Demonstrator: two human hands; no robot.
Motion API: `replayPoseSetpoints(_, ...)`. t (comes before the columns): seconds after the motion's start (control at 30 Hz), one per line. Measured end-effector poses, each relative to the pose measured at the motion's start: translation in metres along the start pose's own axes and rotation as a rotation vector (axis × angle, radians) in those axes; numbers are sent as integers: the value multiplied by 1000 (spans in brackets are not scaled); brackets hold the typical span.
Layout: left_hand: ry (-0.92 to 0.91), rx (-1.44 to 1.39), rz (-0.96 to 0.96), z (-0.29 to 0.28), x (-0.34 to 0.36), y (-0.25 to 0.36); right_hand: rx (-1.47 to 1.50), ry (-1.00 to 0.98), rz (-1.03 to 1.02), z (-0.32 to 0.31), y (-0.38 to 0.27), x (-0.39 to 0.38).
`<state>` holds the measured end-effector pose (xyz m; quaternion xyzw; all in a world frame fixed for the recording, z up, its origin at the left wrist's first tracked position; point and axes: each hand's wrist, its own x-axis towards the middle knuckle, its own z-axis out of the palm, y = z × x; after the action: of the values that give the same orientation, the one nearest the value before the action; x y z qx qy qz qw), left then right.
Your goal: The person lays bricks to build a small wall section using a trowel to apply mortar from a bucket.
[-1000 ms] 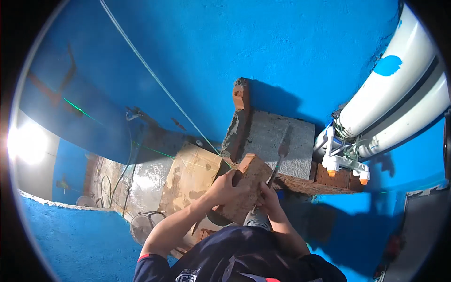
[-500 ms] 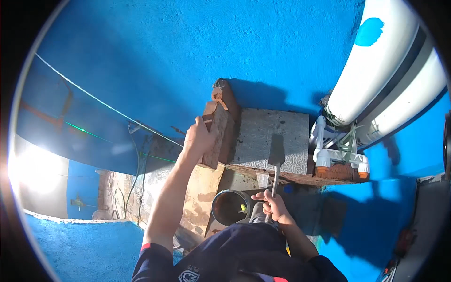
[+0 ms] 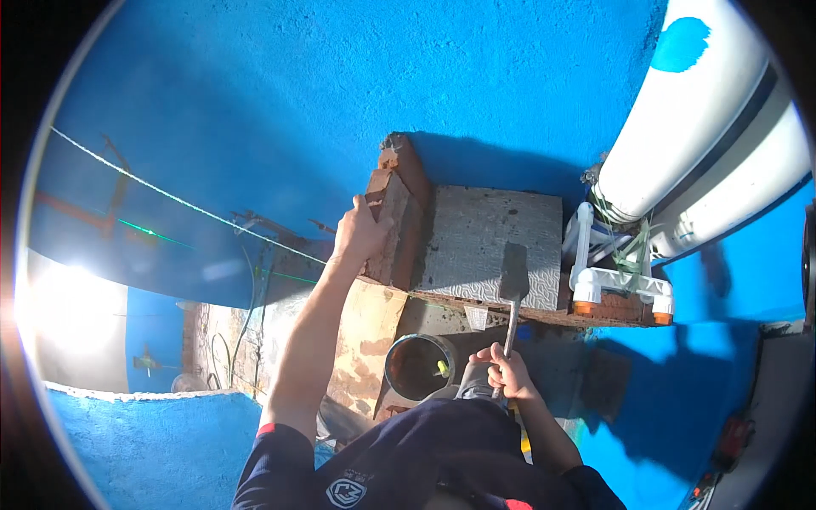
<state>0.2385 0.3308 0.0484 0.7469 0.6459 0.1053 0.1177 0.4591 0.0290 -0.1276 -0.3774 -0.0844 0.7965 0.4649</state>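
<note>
My left hand (image 3: 361,235) grips a reddish-brown brick (image 3: 396,231) from its left side, with the fingers over the near upper edge. The brick sits at the left end of a low brick structure, against another brick (image 3: 403,160) by the blue wall. My right hand (image 3: 505,371) is closed around the handle of a trowel (image 3: 514,270). The trowel's grey blade points away from me, over the front part of a patterned grey slab (image 3: 463,242). Below the slab, left of my right hand, stands a dark round bucket (image 3: 388,371) with a small yellow-green item inside.
Large white pipes (image 3: 671,127) rise at the right, beside thinner white fittings (image 3: 619,280) with orange ends. A taut white string (image 3: 191,204) runs from the upper left toward my left forearm. Brown board (image 3: 361,340) lies left of the bucket. Blue wall (image 3: 340,76) fills the back.
The brick under my left hand has shifted back and sits closer against the bricks beside it. My right hand and the trowel have moved slightly right in the picture.
</note>
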Motion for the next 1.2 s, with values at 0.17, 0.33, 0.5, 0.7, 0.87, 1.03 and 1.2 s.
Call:
replayPoseSetpoints(0.17,4,-37,7,0,-1,4,-28,-2,0,2,3,-1)
replayPoseSetpoints(0.33,-17,-26,13,3,1,3,-40,-7,-2,9,5,0)
replayPoseSetpoints(0.5,-43,51,-34,1,1,3,-71,-15,-13,15,12,5)
replayPoseSetpoints(0.7,-68,41,-56,1,3,4,-186,116,-61,41,-3,3)
replayPoseSetpoints(0.87,-72,31,-87,2,4,2,-378,228,-269,68,-28,7)
replayPoseSetpoints(1.03,-62,-43,-87,-4,1,6,-969,202,-749,110,-100,9)
replayPoseSetpoints(1.2,21,-9,-56,2,1,4,-888,4,-465,150,-145,-13)
